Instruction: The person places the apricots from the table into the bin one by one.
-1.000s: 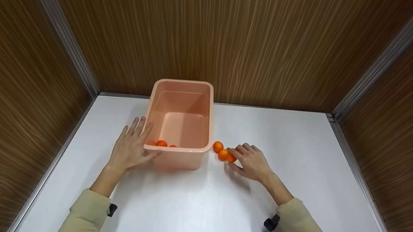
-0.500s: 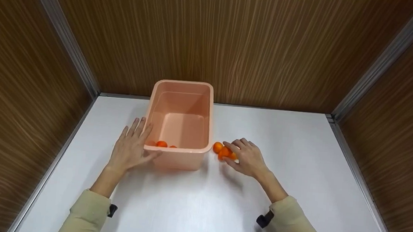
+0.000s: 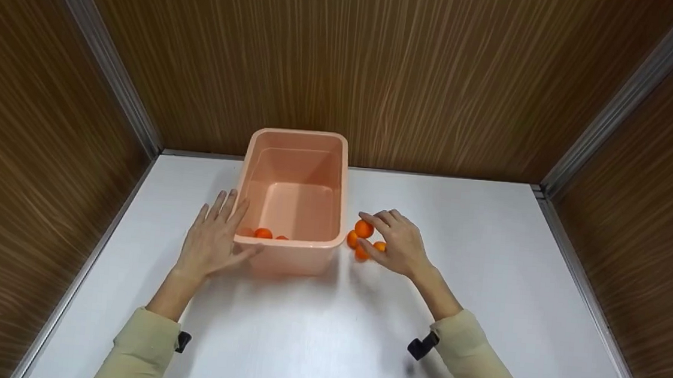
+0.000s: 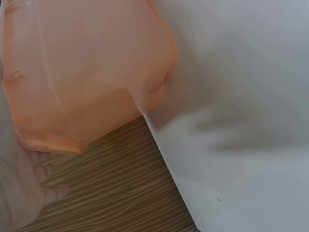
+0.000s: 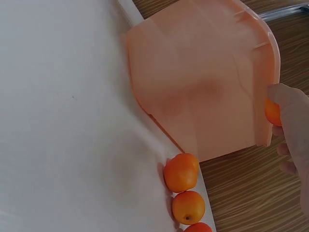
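Pale beige sleeves frame the scene, and going from the left, the person's left hand [image 3: 212, 240] lies flat with its fingers straight and slightly spread, the palm on the white tabletop [image 3: 313, 331] and the thumb and fingertips against the near left corner of the salmon-pink rectangular plastic tub [image 3: 297, 150]. It has not shifted over the last second; it reads as a steadying hand. Just beyond its fingertips, inside the tub against the near wall, lie small round orange fruits in the tub [image 3: 263, 233], at least two, a third only hinted at.

Right of the tub, the change is with the right hand [image 3: 398, 245]. A second ago its fingers were loosely curled over a row of three fruits lying on the table; now thumb and forefinger are clamped on one small round orange fruit [image 3: 364, 228], and it is lifted clear of the table, above the others and just beside the tub's right wall. The right wrist view shows this held fruit [image 5: 273, 112] peeking from between the fingers, level with the tub's rim.

Below the fingers, the remaining loose orange fruits [image 3: 357, 246] still sit on the table, touching one another beside the tub's near right corner; three show in the wrist view.

Judging from this, a pick has just been completed, and the held fruit appears headed over the rim to join those inside, with several left to move.
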